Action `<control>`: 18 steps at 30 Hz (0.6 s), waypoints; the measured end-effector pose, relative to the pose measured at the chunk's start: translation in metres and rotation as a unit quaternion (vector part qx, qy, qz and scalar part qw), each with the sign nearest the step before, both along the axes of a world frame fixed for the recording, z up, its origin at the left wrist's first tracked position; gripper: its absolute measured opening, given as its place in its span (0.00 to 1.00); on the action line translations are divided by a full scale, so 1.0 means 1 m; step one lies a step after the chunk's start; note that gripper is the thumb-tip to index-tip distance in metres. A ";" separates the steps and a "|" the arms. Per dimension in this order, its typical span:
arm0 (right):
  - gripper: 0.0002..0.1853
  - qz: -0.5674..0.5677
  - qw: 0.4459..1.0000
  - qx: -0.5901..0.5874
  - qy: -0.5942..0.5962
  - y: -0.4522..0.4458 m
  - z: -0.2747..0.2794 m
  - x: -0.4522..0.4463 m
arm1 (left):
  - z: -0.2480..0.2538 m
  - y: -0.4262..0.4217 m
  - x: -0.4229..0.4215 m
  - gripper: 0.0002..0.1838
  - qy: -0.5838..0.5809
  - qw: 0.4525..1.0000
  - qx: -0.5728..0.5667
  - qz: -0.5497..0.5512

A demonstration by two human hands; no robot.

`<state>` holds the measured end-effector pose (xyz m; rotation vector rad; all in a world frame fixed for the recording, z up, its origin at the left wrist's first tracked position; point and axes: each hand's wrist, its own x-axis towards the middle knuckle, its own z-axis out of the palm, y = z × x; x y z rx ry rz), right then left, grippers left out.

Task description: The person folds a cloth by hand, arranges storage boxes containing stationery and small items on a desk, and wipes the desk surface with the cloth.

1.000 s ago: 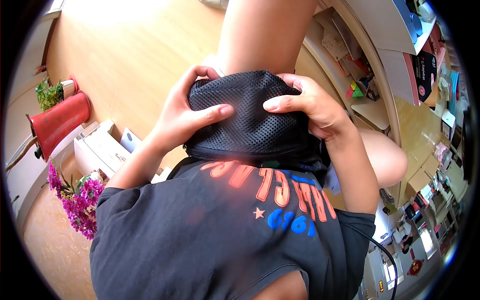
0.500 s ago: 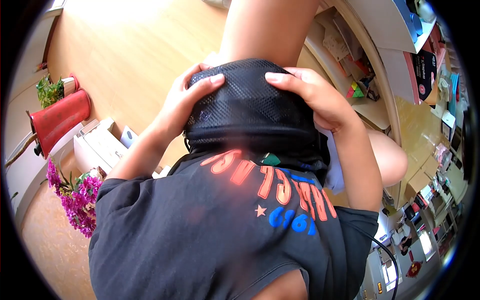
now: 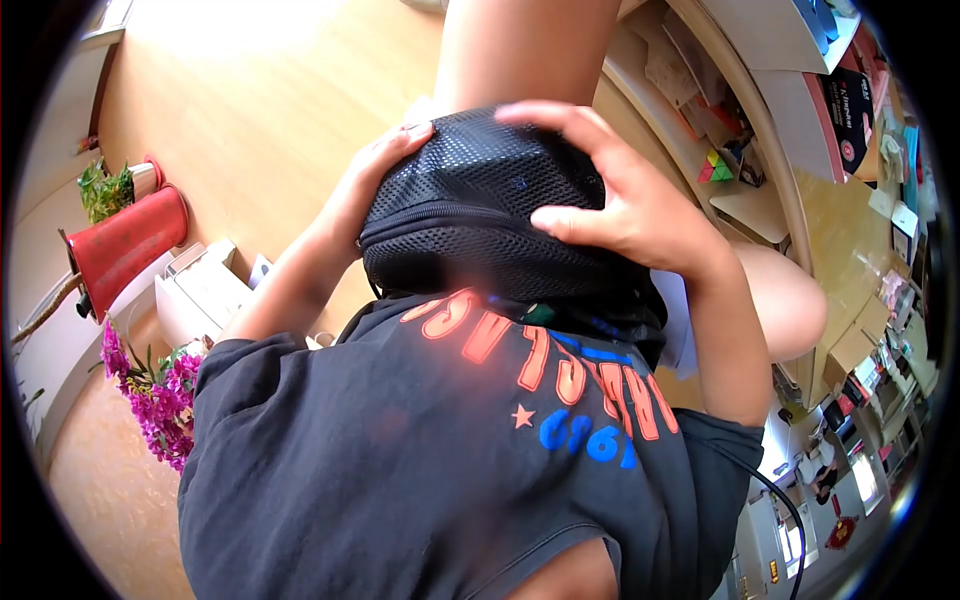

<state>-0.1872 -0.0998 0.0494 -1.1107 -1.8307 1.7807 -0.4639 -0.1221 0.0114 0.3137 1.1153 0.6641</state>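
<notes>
A black mesh bag (image 3: 440, 190) with a curved zipper sits on my lap against my dark T-shirt. My left hand (image 3: 378, 165) is wrapped round its left side, with the thumb along the upper left edge and the other fingers mostly hidden behind it. My right hand (image 3: 610, 200) rests at the bag's right side with its fingers spread. Its thumb is near the zipper, and its index finger, a little blurred, reaches over the top edge. The zipper looks closed where it shows.
My bare legs are ahead and to the right. On the left stand a red pot (image 3: 135, 238), a green plant (image 3: 105, 190) and magenta flowers (image 3: 160, 400). A wooden shelf unit (image 3: 770, 170) with a pyramid puzzle (image 3: 715, 167) and several boxes is on the right.
The bag has tilted, bringing its zipper up into fuller view. My right thumb has moved down toward the zipper and the hand has spread. My left thumb has shifted to the bag's edge.
</notes>
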 end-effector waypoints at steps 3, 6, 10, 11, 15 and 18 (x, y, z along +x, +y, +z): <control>0.37 0.016 1.000 0.008 -0.009 -0.003 0.004 -0.001 | 0.002 -0.001 0.001 0.25 -0.013 1.000 -0.022 0.003; 0.36 0.013 1.000 0.013 -0.014 -0.005 0.003 -0.002 | -0.006 -0.004 -0.001 0.25 -0.037 0.999 -0.029 0.012; 0.35 0.001 1.000 0.017 -0.012 -0.004 0.001 -0.004 | -0.006 -0.003 0.000 0.25 -0.091 0.994 -0.057 0.024; 0.35 -0.002 1.000 0.022 -0.013 -0.004 0.001 -0.004 | -0.008 -0.004 -0.001 0.25 -0.100 0.993 -0.062 0.029; 0.35 -0.012 1.000 0.018 0.003 -0.001 -0.005 -0.004 | -0.019 -0.004 -0.006 0.23 -0.098 0.992 -0.066 0.053; 0.34 -0.041 0.998 0.034 0.015 -0.002 -0.009 -0.007 | -0.019 -0.004 -0.008 0.21 -0.090 0.992 -0.052 0.067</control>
